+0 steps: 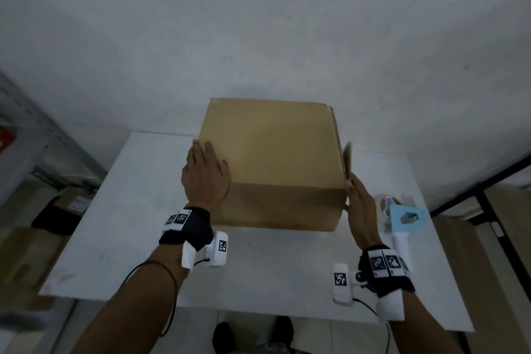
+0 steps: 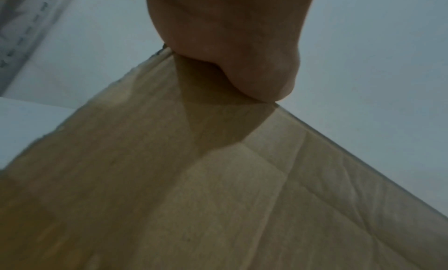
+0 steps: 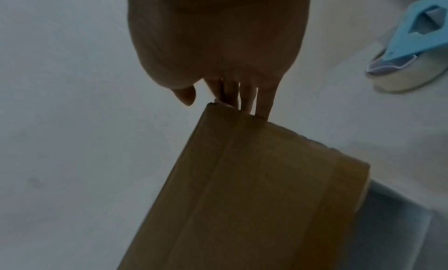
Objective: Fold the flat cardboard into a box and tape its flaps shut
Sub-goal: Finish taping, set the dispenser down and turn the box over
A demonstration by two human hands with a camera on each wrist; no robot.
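Observation:
A brown cardboard box (image 1: 273,152) stands folded up on the white table (image 1: 258,267). My left hand (image 1: 205,172) lies flat on the box's top near its left edge, fingers straight; in the left wrist view the left hand (image 2: 230,34) presses on the cardboard (image 2: 218,197). My right hand (image 1: 360,198) is held upright against the box's right side, straight fingers touching a side flap (image 1: 347,161) that stands slightly away from the box. In the right wrist view the fingertips (image 3: 264,101) meet the flap edge of the box (image 3: 254,197).
A blue and white tape dispenser (image 1: 408,217) lies on the table just right of my right hand, and the tape dispenser (image 3: 412,44) shows at the upper right of the right wrist view. Cardboard boxes and a metal shelf (image 1: 26,135) stand on the floor to the left.

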